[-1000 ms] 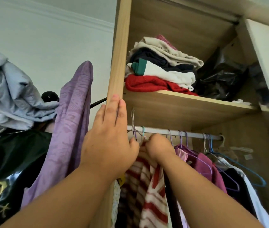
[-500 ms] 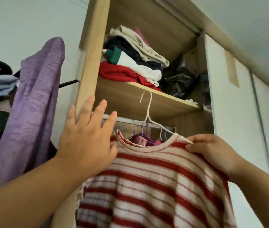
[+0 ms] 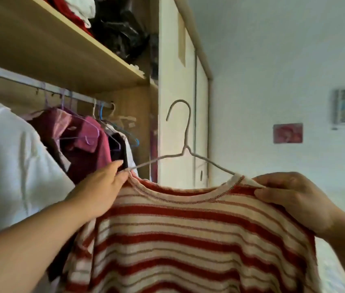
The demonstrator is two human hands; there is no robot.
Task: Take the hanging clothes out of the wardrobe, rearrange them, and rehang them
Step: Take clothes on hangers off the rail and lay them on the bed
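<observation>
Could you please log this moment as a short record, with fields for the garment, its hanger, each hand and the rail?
garment: red-and-cream striped top, on its hanger, held up outside the wardrobe
hanger: wire hanger, hook free, not on the rail
left hand: pinches the top at the collar, on the wardrobe side
right hand: grips the other shoulder
rail: other clothes hang on it, under the shelf

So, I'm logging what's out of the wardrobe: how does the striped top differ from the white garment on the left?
The striped top has red and cream bands; the white garment is plain. The striped top is outside the wardrobe, with the left hand and right hand gripping its shoulders and the hook of its wire hanger free in the air. The white garment hangs inside, below the rail. Both hang neck-up.
</observation>
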